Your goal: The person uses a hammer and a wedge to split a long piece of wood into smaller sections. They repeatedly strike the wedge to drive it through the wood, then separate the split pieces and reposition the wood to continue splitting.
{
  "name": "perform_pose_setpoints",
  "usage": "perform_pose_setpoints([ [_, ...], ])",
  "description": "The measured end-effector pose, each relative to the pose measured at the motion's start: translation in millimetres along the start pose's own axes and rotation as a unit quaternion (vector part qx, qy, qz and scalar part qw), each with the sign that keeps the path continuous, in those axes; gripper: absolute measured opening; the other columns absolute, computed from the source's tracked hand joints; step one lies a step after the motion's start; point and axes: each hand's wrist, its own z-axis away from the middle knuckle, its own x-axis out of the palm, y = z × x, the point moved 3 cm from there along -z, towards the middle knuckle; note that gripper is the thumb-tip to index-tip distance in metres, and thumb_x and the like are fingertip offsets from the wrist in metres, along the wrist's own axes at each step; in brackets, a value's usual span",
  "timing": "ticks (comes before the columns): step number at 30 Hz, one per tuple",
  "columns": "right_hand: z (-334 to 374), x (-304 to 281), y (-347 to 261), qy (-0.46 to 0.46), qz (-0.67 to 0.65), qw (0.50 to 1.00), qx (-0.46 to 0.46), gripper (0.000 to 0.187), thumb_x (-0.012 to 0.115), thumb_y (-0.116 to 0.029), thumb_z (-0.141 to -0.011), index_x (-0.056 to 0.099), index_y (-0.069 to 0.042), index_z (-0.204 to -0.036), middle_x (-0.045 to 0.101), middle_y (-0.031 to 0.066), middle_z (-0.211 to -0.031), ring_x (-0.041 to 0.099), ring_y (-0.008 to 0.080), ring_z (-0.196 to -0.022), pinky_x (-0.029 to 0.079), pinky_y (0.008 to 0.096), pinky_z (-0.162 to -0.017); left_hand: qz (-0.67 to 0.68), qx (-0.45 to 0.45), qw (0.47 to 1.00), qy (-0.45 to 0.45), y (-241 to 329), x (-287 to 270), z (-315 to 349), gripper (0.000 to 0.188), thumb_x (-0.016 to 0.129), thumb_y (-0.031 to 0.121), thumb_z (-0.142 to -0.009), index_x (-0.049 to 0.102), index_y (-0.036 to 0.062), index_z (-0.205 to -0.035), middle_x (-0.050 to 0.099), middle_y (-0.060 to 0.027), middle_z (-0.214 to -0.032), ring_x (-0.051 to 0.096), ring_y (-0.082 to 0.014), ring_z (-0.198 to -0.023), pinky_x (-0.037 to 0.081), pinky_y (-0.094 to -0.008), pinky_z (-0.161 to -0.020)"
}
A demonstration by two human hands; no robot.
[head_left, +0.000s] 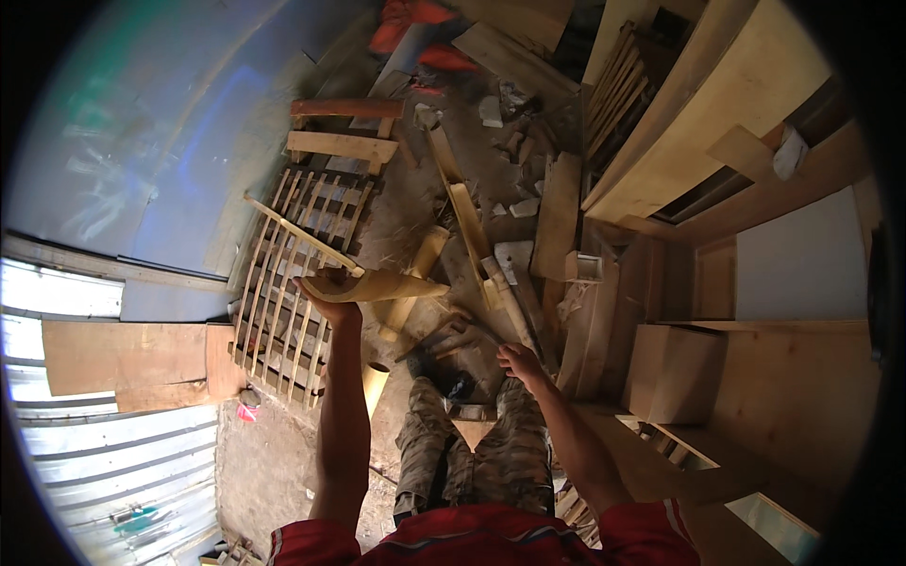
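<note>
My left hand (332, 300), arm stretched forward, is closed round the wide end of a pale, curved piece of split bamboo (387, 287). Its narrow end points right. My right hand (521, 364) is lower, above my right knee, with its fingers curled. A thin dark shape runs from near its fingers toward the upper left; whether the hand grips it I cannot tell. Between my legs sits a small pointed wooden piece (474, 432). Beside my left leg stands a bamboo tube (375, 387).
A slatted wooden frame (294, 283) lies at the left, with a thin stick (302, 234) across it. Ahead, long split bamboo lengths (467, 212) and planks (557, 212) cover the ground. Wooden cabinets (675, 373) crowd the right; metal sheeting (123, 472) walls the left.
</note>
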Motion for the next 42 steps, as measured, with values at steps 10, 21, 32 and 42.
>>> perform_pose_setpoints([
  [10, 27, 132, -63, -0.126, -0.033, 0.982, -0.136, 0.071, 0.052, -0.052, -0.098, 0.031, -0.007, -0.149, 0.054, 0.0192, -0.136, 0.059, 0.0272, -0.119, 0.053, 0.0392, -0.089, -0.021, 0.048, 0.994, 0.092, 8, -76, 11, 0.06, 0.034, 0.069, -0.096, 0.053, 0.0118, -0.095, 0.057, -0.004, -0.083, 0.057, -0.0184, -0.081, 0.046, -0.0415, -0.083],
  [21, 70, 329, -61, -0.077, -0.199, 0.963, -0.163, 0.09, 0.061, -0.046, -0.094, -0.001, -0.025, -0.157, 0.033, 0.0197, -0.149, 0.041, 0.0349, -0.136, 0.044, 0.0588, -0.102, 0.166, -0.329, 0.928, -0.05, 27, -244, 77, 0.048, 0.05, 0.044, -0.093, 0.063, 0.0006, -0.109, 0.065, -0.0176, -0.109, 0.062, -0.0276, -0.108, 0.051, -0.0459, -0.094],
  [32, 116, 330, 35, -0.039, -0.184, 0.957, -0.221, 0.092, 0.061, -0.005, -0.085, 0.007, -0.014, -0.159, 0.034, 0.0113, -0.152, 0.043, 0.0222, -0.132, 0.043, 0.0353, -0.1, -0.018, -0.564, 0.79, -0.239, 40, -332, 139, 0.058, 0.06, 0.041, -0.089, 0.058, -0.0035, -0.126, 0.067, -0.0143, -0.115, 0.066, -0.0254, -0.101, 0.054, -0.039, -0.091],
  [42, 52, 206, 57, -0.074, -0.045, 0.939, -0.332, 0.092, 0.06, -0.004, -0.087, 0.002, -0.007, -0.158, 0.037, 0.0123, -0.151, 0.042, 0.019, -0.133, 0.036, 0.0323, -0.107, -0.013, -0.559, 0.785, -0.265, -66, -262, 171, 0.068, 0.072, 0.036, -0.086, 0.046, 0.0016, -0.139, 0.061, -0.0117, -0.125, 0.061, -0.0219, -0.111, 0.05, -0.0364, -0.096],
])
